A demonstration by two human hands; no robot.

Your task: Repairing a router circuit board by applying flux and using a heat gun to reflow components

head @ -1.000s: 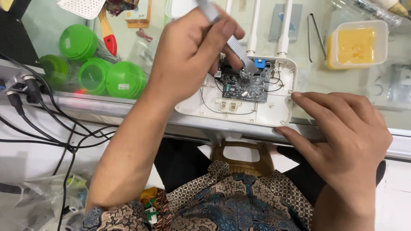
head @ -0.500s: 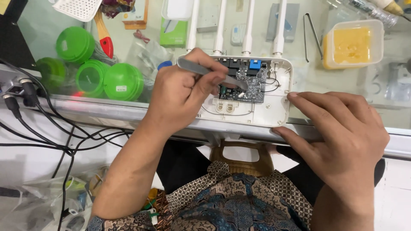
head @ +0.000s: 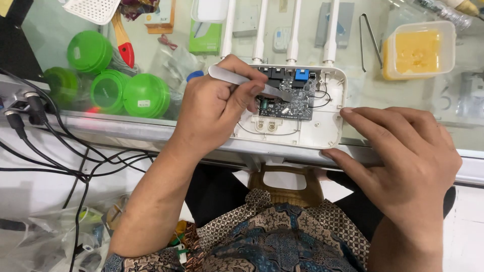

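Note:
An opened white router [head: 322, 132] with several white antennas lies on the glass counter, its dark circuit board [head: 290, 98] exposed. My left hand [head: 217, 108] grips metal tweezers [head: 237, 80], and their tip rests on the board near its middle. My right hand [head: 403, 156] lies flat at the router's right edge, fingertips touching the white casing and steadying it.
Green round lids [head: 128, 93] sit under the glass at left. A clear tub with a yellow sponge [head: 418, 50] stands at the back right, with metal tongs [head: 370, 35] beside it. Black cables [head: 45, 146] hang off the counter's left front edge [head: 126, 133].
My left hand has come down from above the router and shifted left, lowering the tweezers until their tip meets the circuit board. My right hand has stayed at the router's right edge.

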